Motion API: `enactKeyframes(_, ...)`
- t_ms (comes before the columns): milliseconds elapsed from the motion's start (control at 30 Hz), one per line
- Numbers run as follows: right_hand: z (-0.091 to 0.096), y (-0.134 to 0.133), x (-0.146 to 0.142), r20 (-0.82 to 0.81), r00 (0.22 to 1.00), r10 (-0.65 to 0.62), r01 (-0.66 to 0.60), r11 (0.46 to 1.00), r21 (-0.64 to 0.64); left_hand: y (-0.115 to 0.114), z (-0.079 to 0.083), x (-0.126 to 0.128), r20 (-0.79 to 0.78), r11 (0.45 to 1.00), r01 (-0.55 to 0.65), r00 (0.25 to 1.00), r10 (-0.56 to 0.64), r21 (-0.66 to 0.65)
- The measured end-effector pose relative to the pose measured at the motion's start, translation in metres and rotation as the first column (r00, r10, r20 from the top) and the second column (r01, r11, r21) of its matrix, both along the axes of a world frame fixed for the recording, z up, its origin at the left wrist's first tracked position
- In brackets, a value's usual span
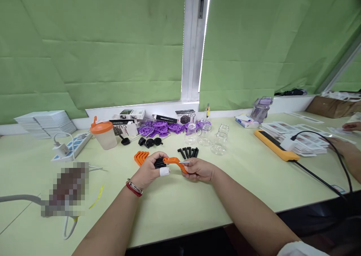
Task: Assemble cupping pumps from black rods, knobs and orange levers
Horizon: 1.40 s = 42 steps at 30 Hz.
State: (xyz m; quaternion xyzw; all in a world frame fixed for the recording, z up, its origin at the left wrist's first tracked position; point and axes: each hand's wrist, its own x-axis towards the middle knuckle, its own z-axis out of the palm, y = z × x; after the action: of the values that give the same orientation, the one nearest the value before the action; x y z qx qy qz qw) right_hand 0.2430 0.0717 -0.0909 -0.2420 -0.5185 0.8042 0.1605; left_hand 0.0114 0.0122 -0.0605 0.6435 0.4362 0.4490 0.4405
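Observation:
My left hand (150,170) is closed on a black plastic part (159,162) joined to an orange curved arm (175,162); its index finger wears white tape. My right hand (199,169) grips the other end of the orange arm, and a thin metal pin (185,161) sticks out beside its fingers. Both hands hover just above the pale table (175,199). Just behind my left hand lies a stack of orange arms (140,156). A row of several black pegs (188,152) lies behind my right hand.
Purple wheel parts (160,128), clear glass jars (208,135), an orange-lidded cup (103,134) and small boxes stand farther back. A power strip (72,146) lies left, an orange tool (275,145) and card stacks right. Another person's hands (345,145) work at the far right.

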Motion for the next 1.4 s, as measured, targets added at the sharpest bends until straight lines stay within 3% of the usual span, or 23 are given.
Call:
enactKeyframes(167,-0.001,-0.003,-0.006,0.029,0.999,0.030,-0.031,0.999,0.022,-0.002,0.000,0.004,-0.032,0.998,0.070,0.997,-0.070,-0.009)
enactKeyframes(333,-0.001,-0.005,-0.011,0.070,0.997,0.041,-0.043,0.999,0.029,-0.004,-0.005,0.010,0.104,0.990,0.136,0.986,-0.130,-0.048)
enactKeyframes(667,0.002,-0.009,-0.011,0.066,0.998,-0.013,0.010,0.999,0.042,-0.003,-0.004,0.010,0.316,0.989,0.090,0.948,-0.048,-0.119)
enactKeyframes(800,0.002,-0.010,-0.016,0.134,0.977,-0.168,0.139,0.970,0.201,0.004,0.003,-0.002,0.445,0.993,-0.038,0.892,0.086,-0.115)
enactKeyframes(833,0.000,-0.010,-0.018,0.159,0.956,-0.247,0.192,0.936,0.296,0.007,0.004,-0.007,0.493,0.988,-0.108,0.857,0.148,-0.108)
enactKeyframes(900,-0.004,-0.011,-0.024,0.182,0.894,-0.410,0.260,0.804,0.535,0.012,0.006,-0.018,0.576,0.963,-0.249,0.774,0.263,-0.104)
enactKeyframes(967,-0.009,-0.013,-0.034,0.182,0.842,-0.508,0.221,0.632,0.743,0.017,0.006,-0.027,0.619,0.934,-0.341,0.713,0.330,-0.105)
enactKeyframes(1033,-0.012,-0.016,-0.045,0.203,0.824,-0.529,0.097,0.486,0.868,0.020,0.004,-0.032,0.631,0.917,-0.385,0.686,0.362,-0.108)
enactKeyframes(1167,-0.009,-0.021,-0.073,0.253,0.787,-0.563,-0.178,0.186,0.966,0.022,0.001,-0.033,0.632,0.896,-0.431,0.667,0.393,-0.103)
enactKeyframes(1267,-0.004,-0.021,-0.095,0.231,0.777,-0.586,-0.288,-0.003,0.958,0.024,-0.002,-0.033,0.620,0.866,-0.492,0.653,0.436,-0.091)
enactKeyframes(1333,-0.001,-0.020,-0.108,0.228,0.756,-0.614,-0.327,-0.052,0.944,0.025,-0.004,-0.033,0.604,0.842,-0.532,0.643,0.471,-0.090)
enactKeyframes(1400,0.001,-0.019,-0.121,0.239,0.706,-0.667,-0.341,-0.025,0.940,0.026,-0.005,-0.034,0.595,0.825,-0.558,0.634,0.494,-0.089)
